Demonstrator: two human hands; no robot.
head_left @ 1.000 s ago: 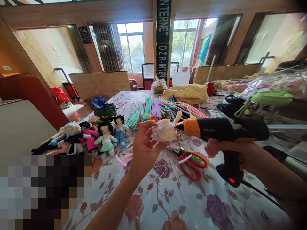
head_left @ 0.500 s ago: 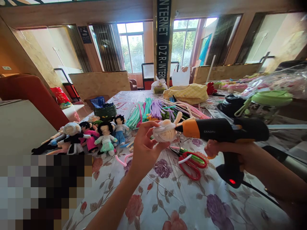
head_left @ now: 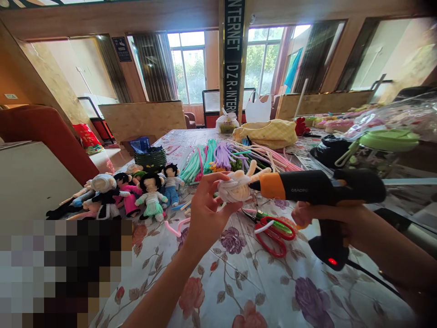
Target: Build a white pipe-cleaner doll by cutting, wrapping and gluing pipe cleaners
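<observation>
Between the fingers and thumb of my left hand (head_left: 212, 205) is a round doll head (head_left: 236, 187) wrapped in white and cream fuzzy stems, with cream pieces sticking out at its upper right. My right hand (head_left: 307, 213) is closed around the handle of a black and orange glue gun (head_left: 302, 186), which points left. Its nozzle touches or nearly touches the right side of the doll head. A red light glows on the gun's base. Red-handled scissors (head_left: 275, 234) lie on the flowered tablecloth (head_left: 211, 291) below the gun.
Several finished dolls (head_left: 150, 198) are grouped at the left. Bundles of coloured fuzzy stems (head_left: 205, 159) lie behind my hands, near a yellow checked bag (head_left: 266, 133). A green-lidded container (head_left: 385, 139) stands at the right. A pink bent stem (head_left: 173, 229) lies left of my wrist.
The view has shifted very slightly. Cream pieces on the doll head show a little more above the nozzle; both hands keep nearly the same place and hold.
</observation>
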